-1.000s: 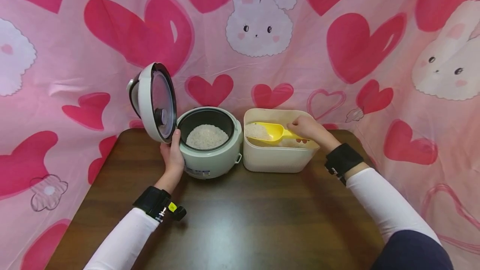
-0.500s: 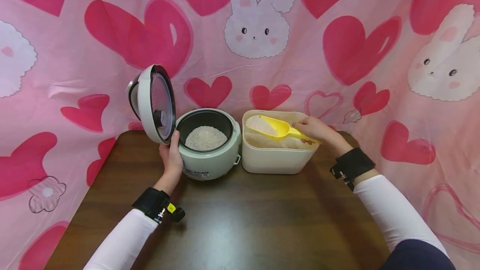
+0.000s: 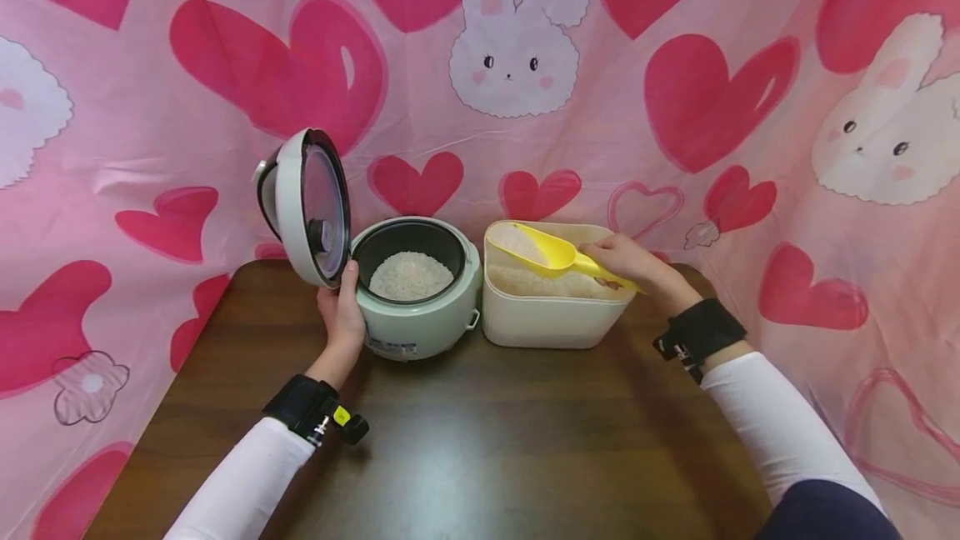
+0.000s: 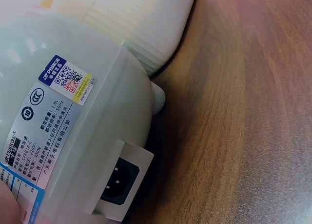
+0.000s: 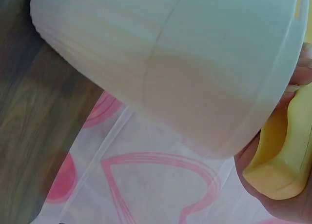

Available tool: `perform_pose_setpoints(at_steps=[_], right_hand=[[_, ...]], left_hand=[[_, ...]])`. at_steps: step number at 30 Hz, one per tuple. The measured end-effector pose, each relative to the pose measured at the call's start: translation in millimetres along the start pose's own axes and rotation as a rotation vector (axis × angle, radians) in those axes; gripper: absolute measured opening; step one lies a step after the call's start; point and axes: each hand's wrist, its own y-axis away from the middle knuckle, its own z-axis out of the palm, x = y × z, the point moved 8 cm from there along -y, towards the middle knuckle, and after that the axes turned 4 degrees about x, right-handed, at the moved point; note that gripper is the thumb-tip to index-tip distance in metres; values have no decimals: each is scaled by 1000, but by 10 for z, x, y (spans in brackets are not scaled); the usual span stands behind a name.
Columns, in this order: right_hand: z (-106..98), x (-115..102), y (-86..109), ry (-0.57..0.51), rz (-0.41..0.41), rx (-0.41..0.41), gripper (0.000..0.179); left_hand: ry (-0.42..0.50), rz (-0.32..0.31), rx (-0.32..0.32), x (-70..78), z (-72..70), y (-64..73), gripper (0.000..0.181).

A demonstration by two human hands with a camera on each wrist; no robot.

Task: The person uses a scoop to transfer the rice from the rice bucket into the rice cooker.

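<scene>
In the head view, my right hand [image 3: 626, 263] grips the handle of a yellow scoop [image 3: 558, 255] with white rice [image 3: 516, 242] in its bowl. The scoop is over an open cream bin [image 3: 558, 325] that also holds rice. My fingers curl round the handle [image 5: 280, 182] in the right wrist view. To the bin's left stands a pale green rice cooker [image 3: 416, 332], its lid [image 3: 288, 215] raised, with rice [image 3: 411, 276] in the dark inner pot. My left hand [image 3: 343, 319] rests against the cooker's left side, a straight finger by the lid's lower edge; its other fingers are partly hidden.
Both containers stand side by side on a dark wooden table [image 3: 480, 440], near its back edge. A pink cloth [image 3: 420, 127] with hearts and rabbits hangs right behind. The cooker's power socket [image 4: 119, 181] faces the left wrist camera.
My right hand has lifted the rice-filled scoop within the bin and tilted its tip upward, then shifted it slightly left. My left hand has stayed at the cooker.
</scene>
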Motion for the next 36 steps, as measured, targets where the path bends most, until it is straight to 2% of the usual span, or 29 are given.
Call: perform_pose_setpoints(at_steps=[5,10,15,21,25,32,36], right_hand=[[32,-88,-51,2,-22,-10,51],[72,-219,-114,63,-48,-2,51],[111,-377,-149,78,-60,-7,47],[162,-631,-171,98,-137,-3,39],[191,-822,-182,183,-187,1,35],[200,-1148,-214,409,-164,59,44],[206,-1350,-186,503,-153,90,44]], left_hand=[[-1,4,-10,23,16,-11,53],[-3,-4,-18,25,27,-10,54],[-3,-7,-18,8,32,6,55],[15,3,-5,4,44,23,55],[21,10,-10,19,50,19,55],[12,-3,-8,22,40,22,52],[17,-10,-8,19,30,29,52]])
